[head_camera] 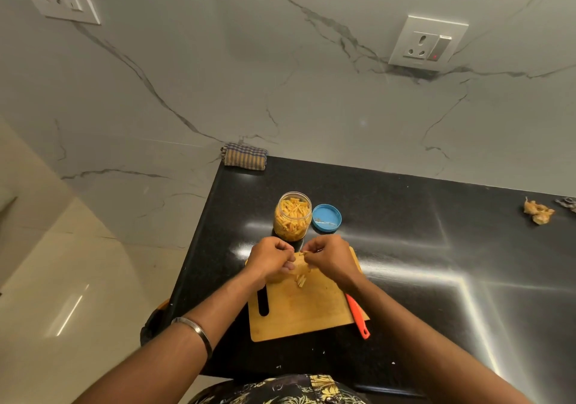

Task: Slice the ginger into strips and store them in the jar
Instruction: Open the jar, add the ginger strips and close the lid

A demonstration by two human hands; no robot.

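- Both hands meet at the far edge of the wooden cutting board [299, 307], a little below the middle of the frame.
- The left hand [270, 258] has its fingers curled in, and seems to pinch ginger strips at its fingertips.
- The right hand [328, 258] is curled too, pinching a pale ginger strip [307, 252] that shows between the two hands.
- A small cluster of cut ginger strips [301, 280] lies on the board just under the hands.
- The clear jar [292, 215] stands open on the black tabletop [436, 263], just beyond the hands, and is nearly full of yellow strips.
- Its blue lid [326, 218] lies beside it on the right.
- An orange-handled knife [357, 317] lies along the board's right edge.
- A folded checked cloth [245, 156] sits at the tabletop's far left corner, against the marbled wall.
- Ginger peelings [538, 211] lie at the right edge of the frame.
- A metal bangle [194, 333] circles the left forearm.
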